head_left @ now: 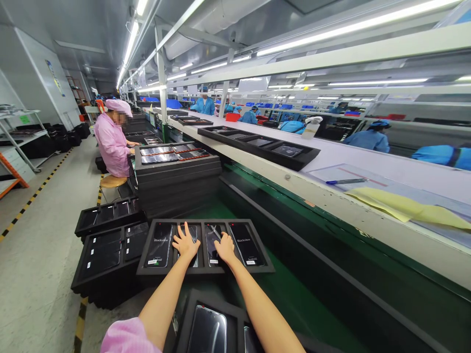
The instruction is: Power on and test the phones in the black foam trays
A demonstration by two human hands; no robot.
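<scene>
A black foam tray [267, 264] on the green bench holds several smartphones in separate slots. My left hand [187, 243] lies with spread fingers over the second phone from the left and hides much of it. Over the right side of the third phone [212, 245] is my right hand [225, 246], its fingers partly bent and apart, grasping nothing that I can see. The leftmost phone [158, 247] and the rightmost phone [246, 245] both show a lit "Blackview" start screen. Whether my fingertips press the glass cannot be made out.
Nearest me is another foam tray [189, 314] with phones. Stacked trays [106, 255] stand at left, and a tall foam stack [176, 181] beyond. A co-worker in pink [114, 139] sits further along. The raised shelf at right bears a phone tray [257, 144] and a pen [346, 181].
</scene>
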